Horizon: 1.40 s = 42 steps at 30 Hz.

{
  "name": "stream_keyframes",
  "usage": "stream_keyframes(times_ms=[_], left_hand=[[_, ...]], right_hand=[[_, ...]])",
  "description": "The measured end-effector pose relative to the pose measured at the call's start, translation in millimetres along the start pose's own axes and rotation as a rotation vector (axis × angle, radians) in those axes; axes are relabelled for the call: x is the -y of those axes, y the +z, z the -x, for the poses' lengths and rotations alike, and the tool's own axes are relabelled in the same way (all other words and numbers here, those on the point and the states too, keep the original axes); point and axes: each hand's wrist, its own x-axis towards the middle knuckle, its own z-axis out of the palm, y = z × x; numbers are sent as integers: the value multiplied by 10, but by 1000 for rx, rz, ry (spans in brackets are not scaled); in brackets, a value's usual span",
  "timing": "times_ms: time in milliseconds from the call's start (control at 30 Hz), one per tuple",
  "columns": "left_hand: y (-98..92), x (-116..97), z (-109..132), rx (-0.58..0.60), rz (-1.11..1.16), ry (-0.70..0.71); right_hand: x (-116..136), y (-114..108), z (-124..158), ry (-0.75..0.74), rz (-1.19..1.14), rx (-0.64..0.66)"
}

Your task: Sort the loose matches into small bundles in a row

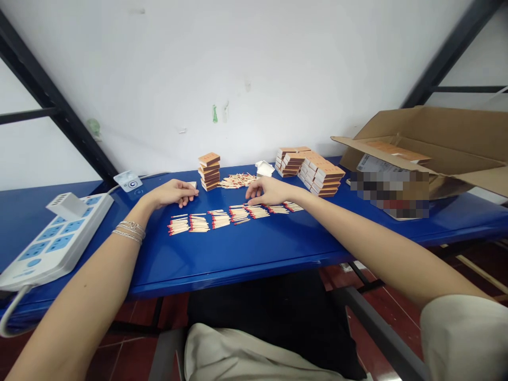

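Note:
My left hand (174, 193) rests on the blue table with its fingers loosely bent and apart; nothing shows in them. Just behind its fingertips, partly hidden, is a small white-edged object (192, 184). My right hand (270, 191) hovers over a row of small match bundles, fingertips pinched together at a match (238, 206) above one bundle. The matches (199, 223) lie side by side in several groups, red heads toward the left. Past my right fingers lies a loose heap of matches (237, 181). A white matchbox tray (264, 169) stands beside that heap.
A leaning stack of matchboxes (209, 172) stands behind the row, and a larger block of matchboxes (317, 172) is at the right. An open cardboard box (456, 137) occupies the far right. On the left lies a white power strip (75, 241) with a plug and cable.

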Motion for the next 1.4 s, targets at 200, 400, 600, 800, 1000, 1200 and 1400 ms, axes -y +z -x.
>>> stream_keyframes(times_ms=[200,400,600,800,1000,1200,1400], left_hand=[[8,-15,6,-2,5,-6],[-7,-4,4,-6,-4,-11],[-3,-10,4,-14,-3,-9],[11,-13,6,-13,12,-5],[-3,16,-12,-5,11,3],[-17,56,-44,5,5,12],[-35,106,-71,10,10,35]], right_hand=[[-40,-5,24,-29,-12,-1],[-28,-22,51,-18,-12,24],[34,-33,108,-21,33,33],[113,6,93,-50,42,-33],[187,198,-113,-109,39,-32],[201,258,-124,-136,23,-6],[123,-84,-142,28,81,-200]])
